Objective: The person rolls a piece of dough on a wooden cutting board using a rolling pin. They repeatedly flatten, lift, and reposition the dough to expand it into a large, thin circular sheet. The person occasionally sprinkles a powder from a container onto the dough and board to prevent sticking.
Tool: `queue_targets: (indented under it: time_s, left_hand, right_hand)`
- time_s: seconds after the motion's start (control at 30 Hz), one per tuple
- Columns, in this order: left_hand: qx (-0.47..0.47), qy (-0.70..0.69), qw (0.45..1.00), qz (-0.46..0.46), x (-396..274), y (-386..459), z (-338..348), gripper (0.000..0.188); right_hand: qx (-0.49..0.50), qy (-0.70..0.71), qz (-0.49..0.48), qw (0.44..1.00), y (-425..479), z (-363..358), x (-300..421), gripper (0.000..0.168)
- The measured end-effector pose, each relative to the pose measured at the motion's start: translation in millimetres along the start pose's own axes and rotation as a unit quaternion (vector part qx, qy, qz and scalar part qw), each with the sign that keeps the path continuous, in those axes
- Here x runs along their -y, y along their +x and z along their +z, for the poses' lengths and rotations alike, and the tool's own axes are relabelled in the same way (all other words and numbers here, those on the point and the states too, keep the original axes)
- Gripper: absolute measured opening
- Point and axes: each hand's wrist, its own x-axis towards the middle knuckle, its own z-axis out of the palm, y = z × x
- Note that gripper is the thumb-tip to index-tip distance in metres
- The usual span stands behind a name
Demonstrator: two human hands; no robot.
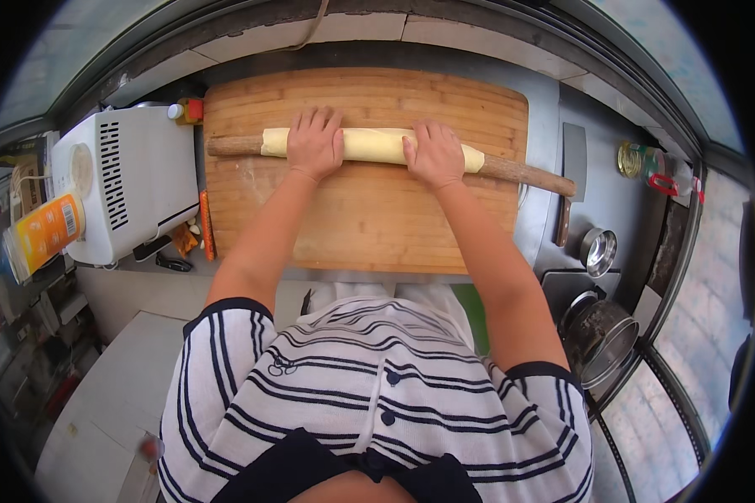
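Note:
A sheet of pale yellow dough is wrapped around a long wooden rolling pin. Bare wood sticks out at both ends, and the right end reaches past the edge of the bamboo cutting board. My left hand lies over the left part of the dough roll, fingers stretched across to its far side. Over the right part rests my right hand, its thumb along the near inner side. Both palms touch the dough. A faint dusting of flour marks the board near the left forearm.
Right of the board lie a cleaver, a metal bowl, a lidded pot and an oil bottle. A white vented appliance stands at the left, with an orange-labelled canister on it. A window ledge runs behind.

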Motion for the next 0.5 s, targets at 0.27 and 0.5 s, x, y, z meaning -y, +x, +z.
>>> queue_targets:
  time_s: [0.27,0.5]
  left_hand:
    - [0.080,0.019,0.993,-0.084,65,15,-11,0.023]
    - [0.091,0.052,0.985,-0.134,77,19,-7,0.028]
  right_hand:
    - [0.019,-0.061,0.061,0.996,32,-20,-47,0.030]
    - [0.076,-0.049,0.130,0.987,38,-26,-67,0.035]
